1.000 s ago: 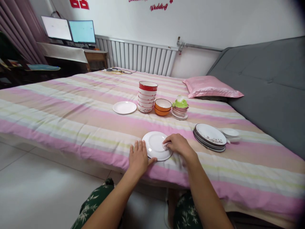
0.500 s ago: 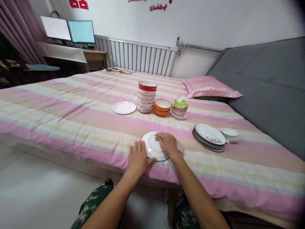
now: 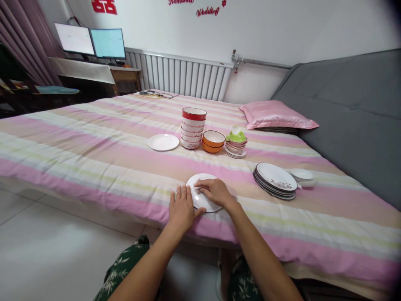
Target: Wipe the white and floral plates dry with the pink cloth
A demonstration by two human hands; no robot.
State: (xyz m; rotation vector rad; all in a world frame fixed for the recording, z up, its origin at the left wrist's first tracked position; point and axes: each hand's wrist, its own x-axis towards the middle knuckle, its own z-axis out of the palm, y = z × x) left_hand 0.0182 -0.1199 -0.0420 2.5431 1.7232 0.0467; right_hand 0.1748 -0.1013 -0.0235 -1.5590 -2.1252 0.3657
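Observation:
Near the front edge of the bed lies a white plate (image 3: 208, 205), which appears upside down. My left hand (image 3: 181, 209) rests against the plate's left side, fingers stretched out flat and thumb spread along the near rim. Over the middle of the plate is my right hand (image 3: 216, 191), its fingers closed and pressed on a small pale wad (image 3: 197, 189), whose kind I cannot make out. My right hand hides part of the plate.
Behind stand a white oval plate (image 3: 163, 142), a tall bowl stack (image 3: 191, 133), orange bowls (image 3: 213, 146) and small dishes with a green one (image 3: 236, 136). Stacked plates (image 3: 275, 177) and small white dishes (image 3: 302, 175) sit to the right. A pink pillow (image 3: 277, 114) lies farther back.
My right hand has slid left across the plate with the pale wad under its fingers. My left hand and the plate have stayed in place.

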